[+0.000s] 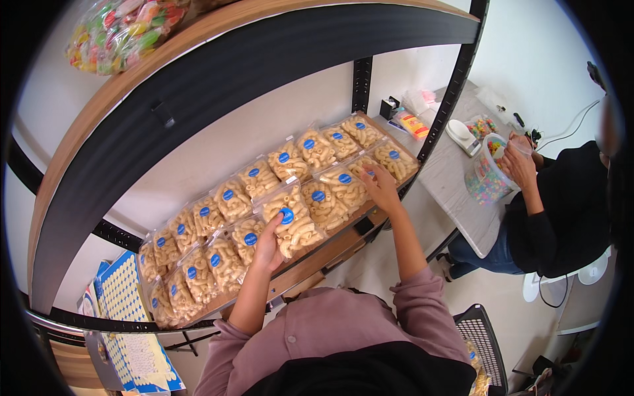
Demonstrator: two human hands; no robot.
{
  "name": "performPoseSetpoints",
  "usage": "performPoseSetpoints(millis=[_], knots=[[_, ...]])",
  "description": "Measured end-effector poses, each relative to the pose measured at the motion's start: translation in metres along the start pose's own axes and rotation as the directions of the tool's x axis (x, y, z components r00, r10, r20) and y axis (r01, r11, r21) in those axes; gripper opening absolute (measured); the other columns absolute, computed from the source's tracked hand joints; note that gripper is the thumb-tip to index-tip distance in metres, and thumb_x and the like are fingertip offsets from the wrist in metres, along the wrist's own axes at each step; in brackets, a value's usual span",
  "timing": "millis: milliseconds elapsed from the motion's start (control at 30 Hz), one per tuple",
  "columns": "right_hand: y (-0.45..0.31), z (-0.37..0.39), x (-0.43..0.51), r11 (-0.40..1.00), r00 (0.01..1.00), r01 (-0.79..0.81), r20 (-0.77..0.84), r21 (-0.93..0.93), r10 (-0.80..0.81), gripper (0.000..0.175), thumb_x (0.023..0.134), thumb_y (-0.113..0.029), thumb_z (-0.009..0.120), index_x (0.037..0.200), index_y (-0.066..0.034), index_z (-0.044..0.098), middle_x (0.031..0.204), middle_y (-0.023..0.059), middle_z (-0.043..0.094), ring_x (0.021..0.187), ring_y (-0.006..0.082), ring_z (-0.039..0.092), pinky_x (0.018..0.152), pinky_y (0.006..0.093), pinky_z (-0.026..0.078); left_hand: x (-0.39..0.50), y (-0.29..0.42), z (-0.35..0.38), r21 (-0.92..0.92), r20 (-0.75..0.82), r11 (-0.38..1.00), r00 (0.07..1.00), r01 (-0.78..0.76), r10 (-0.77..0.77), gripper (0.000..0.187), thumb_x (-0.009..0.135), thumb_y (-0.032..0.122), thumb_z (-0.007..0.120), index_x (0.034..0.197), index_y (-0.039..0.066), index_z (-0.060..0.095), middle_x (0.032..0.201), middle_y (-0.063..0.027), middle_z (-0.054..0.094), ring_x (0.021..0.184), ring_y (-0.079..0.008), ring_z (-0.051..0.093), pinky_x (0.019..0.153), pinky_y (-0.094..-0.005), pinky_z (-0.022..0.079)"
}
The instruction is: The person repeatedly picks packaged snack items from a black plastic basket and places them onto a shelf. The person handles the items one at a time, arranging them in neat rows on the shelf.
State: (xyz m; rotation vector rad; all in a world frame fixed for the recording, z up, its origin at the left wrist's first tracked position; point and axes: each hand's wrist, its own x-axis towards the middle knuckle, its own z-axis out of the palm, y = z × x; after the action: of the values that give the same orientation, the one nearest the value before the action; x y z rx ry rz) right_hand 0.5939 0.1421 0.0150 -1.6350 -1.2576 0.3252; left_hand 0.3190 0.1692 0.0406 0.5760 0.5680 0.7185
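My left hand [269, 247] holds a clear plastic bag of curled tube-shaped snacks [293, 225] with a round blue sticker, raised in front of the shelf. Two rows of similar bags stand along the wooden shelf [342, 231], among them a back-row bag [260, 177] and a front-row bag [324, 203]. My right hand [381, 185] is over a front-row bag [360, 167] near the right end, its fingers spread at the sticker. Whether it grips this bag cannot be told. Beside it lies the rightmost front bag [395, 159].
An upper shelf [237, 54] curves overhead with a bag of wrapped candies [126, 34]. At right, a co-worker's hands [519, 158] are at a candy bucket [488, 173] on a grey table [448, 185], near a white scale [462, 136]. Sticker sheets [124, 287] lie at left; a black crate [480, 341] is below.
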Motion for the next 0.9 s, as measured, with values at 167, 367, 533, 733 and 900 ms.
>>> performPoseSetpoints(millis=[167,367,533,733,900], knots=[[-0.074,0.013,-0.036,0.97,0.944,-0.052,0.329,0.237,-0.03,0.031,0.079,-0.022,0.059,0.101,-0.0003,0.055,0.084,0.0077,0.058,0.073,0.0158,0.055,0.065,0.0273,0.043,0.015,-0.01,0.003,-0.006,-0.009,0.999,0.999,-0.031,0.031,0.043,0.089,0.029,0.04,0.119,-0.003,0.038,0.114,-0.0153,0.049,0.103,-0.0256,0.051,0.088,-0.0379,0.043],[-0.051,0.016,-0.03,0.869,0.944,-0.037,0.303,0.493,-0.131,0.038,0.081,-0.015,0.058,0.114,-0.0023,0.045,0.088,0.0062,0.056,0.078,0.0115,0.054,0.068,0.0241,0.043,0.019,-0.017,0.025,0.104,0.054,0.99,0.995,-0.093,0.088,0.044,0.091,0.024,0.038,0.127,0.003,0.027,0.126,-0.013,0.038,0.114,-0.0249,0.041,0.094,-0.0394,0.037],[-0.051,-0.006,-0.004,0.796,0.901,-0.224,0.431,0.562,-0.051,0.04,0.081,-0.012,0.059,0.116,-0.0035,0.044,0.101,0.0044,0.049,0.087,0.0092,0.048,0.075,0.0244,0.04,0.021,-0.015,0.047,0.035,0.115,0.985,0.979,-0.171,0.166,0.041,0.092,0.014,0.036,0.13,0.006,0.022,0.129,-0.0097,0.035,0.117,-0.0203,0.036,0.095,-0.0348,0.035],[-0.067,-0.006,-0.005,0.904,0.894,-0.004,0.407,0.427,-0.188,0.041,0.081,-0.02,0.058,0.117,-0.0039,0.045,0.097,0.0023,0.051,0.087,0.0087,0.048,0.073,0.0215,0.039,0.032,-0.022,0.051,0.058,0.181,0.958,0.947,-0.28,0.266,0.051,0.092,0.02,0.035,0.135,0.011,0.01,0.135,-0.0107,0.024,0.124,-0.0222,0.025,0.102,-0.0378,0.023],[0.045,-0.01,0.093,0.84,0.997,0.008,-0.073,0.542,0.038,0.043,0.08,-0.018,0.059,0.116,-0.0001,0.045,0.097,0.0046,0.054,0.086,0.0086,0.051,0.07,0.0214,0.042,0.023,-0.019,0.037,0.288,0.126,0.919,0.962,-0.271,0.244,0.068,0.086,0.044,0.04,0.135,0.013,0.003,0.139,-0.0139,0.011,0.129,-0.0284,0.011,0.103,-0.0462,0.016]])
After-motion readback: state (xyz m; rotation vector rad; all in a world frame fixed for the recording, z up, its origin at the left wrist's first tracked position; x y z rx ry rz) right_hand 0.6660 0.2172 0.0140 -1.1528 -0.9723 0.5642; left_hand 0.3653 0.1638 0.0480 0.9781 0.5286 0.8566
